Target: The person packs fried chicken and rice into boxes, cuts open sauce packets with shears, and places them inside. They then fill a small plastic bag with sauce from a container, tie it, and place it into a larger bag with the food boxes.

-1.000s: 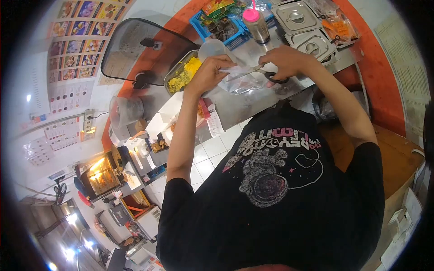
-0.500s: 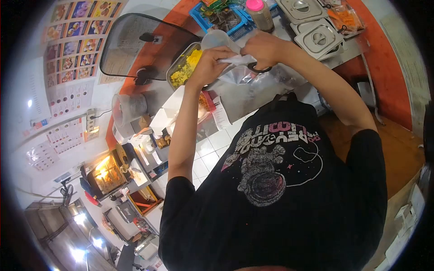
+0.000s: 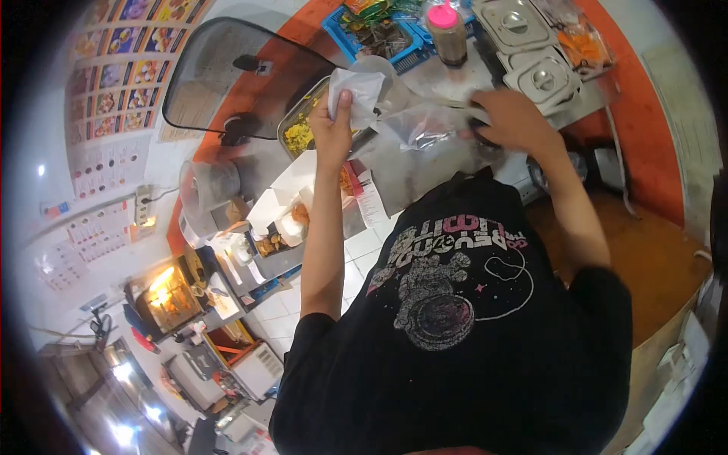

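Note:
My left hand is closed on a small white plastic bag, the thumb pressed on its front. Behind it stands a translucent round container. My right hand is closed around what look like scissors; a dark handle shows under the fingers and a pale blade points left. Below the blade, clear plastic bags lie on the metal counter. Beside my left hand is a metal tray of yellow shredded food, partly hidden. Nearer me, an open white food box holds rice and fried pieces.
A blue basket of packets and a pink-lidded jar stand at the back. Lidded steel pans and a container of orange shreds are at right. A dark mesh cover stands at left.
My hands have moved apart. The left has moved slightly left with the white bag raised upright; the right has drawn away to the right and down with the scissors.

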Demonstrator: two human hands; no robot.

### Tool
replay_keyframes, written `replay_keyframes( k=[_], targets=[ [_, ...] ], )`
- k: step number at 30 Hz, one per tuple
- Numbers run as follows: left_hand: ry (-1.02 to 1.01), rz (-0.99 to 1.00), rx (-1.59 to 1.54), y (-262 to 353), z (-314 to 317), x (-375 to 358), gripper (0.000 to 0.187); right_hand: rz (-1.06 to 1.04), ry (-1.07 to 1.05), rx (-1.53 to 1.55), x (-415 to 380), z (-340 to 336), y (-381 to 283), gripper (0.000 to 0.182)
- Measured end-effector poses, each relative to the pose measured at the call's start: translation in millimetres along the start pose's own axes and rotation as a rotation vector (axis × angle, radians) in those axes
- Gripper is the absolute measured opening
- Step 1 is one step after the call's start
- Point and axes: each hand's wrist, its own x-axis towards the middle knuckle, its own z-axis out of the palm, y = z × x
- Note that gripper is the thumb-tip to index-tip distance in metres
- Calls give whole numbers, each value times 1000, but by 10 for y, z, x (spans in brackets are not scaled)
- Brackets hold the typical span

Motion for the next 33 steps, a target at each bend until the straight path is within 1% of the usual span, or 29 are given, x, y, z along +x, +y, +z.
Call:
replay_keyframes(
  k=[1, 3, 4, 6, 8, 10, 12, 16, 18, 19, 21, 22, 23, 24, 26, 28, 29, 30, 32, 33],
  targets=[
    [13, 1, 1, -35, -10, -34, 30, 101, 8, 75, -179, 47, 105, 36],
    [66, -6, -43, -50, 5, -84, 30, 354, -114, 80, -409, 288, 283, 42],
    [87, -13, -75, -46, 21, -123, 30, 348, -126, 73, -443, 511, 382, 42],
    [128, -14, -102, 18, 97, -173, 30, 514, -157, -147, -482, 967, 544, 46],
    [172, -6, -128, 35, 130, -208, 30, 542, -170, -136, -362, 1165, 601, 47],
    [188, -53, -120, 30, 112, -271, 31, 566, -187, -120, -277, 1308, 634, 47],
    [206, -61, -148, 50, 138, -317, 31, 440, -148, -167, -226, 1393, 702, 46],
    [216, -79, -224, 12, 149, -365, 33, 362, -153, -231, -106, 1382, 766, 44],
    [226, -94, -233, 12, 148, -388, 34, 432, -160, -185, -32, 1394, 812, 35],
    [226, -107, -237, 25, 147, -393, 35, 423, -163, -192, -3, 1399, 865, 35],
    [252, -103, -237, 79, 158, -406, 36, 472, -343, 144, 60, 1391, 983, 26],
    [268, -102, -233, 102, 162, -430, 38, 463, -347, 137, 90, 1349, 945, 26],
    [280, -104, -233, 112, 160, -470, 38, 467, -325, 237, 75, 1310, 899, 26],
    [290, -119, -171, 123, 159, -508, 39, 471, -300, 338, 52, 1266, 857, 27],
    [305, -134, -105, 148, 208, -600, 40, 462, -289, 753, 97, 922, 236, 34],
    [349, -326, -357, 190, 317, -780, 41, 548, -499, 1077, 131, 694, -403, 41],
    [317, -412, -303, 249, 324, -877, 39, 553, -493, 1085, 171, 755, -560, 41],
    [305, -411, -301, 273, 342, -945, 39, 576, -457, 1106, 210, 819, -675, 43],
    [326, -400, -544, 301, 372, -1050, 34, 605, -412, 1132, 240, 920, -734, 44],
    [278, -334, -637, 328, 369, -1086, 31, 586, -352, 1175, 252, 979, -731, 44]
  ],
)
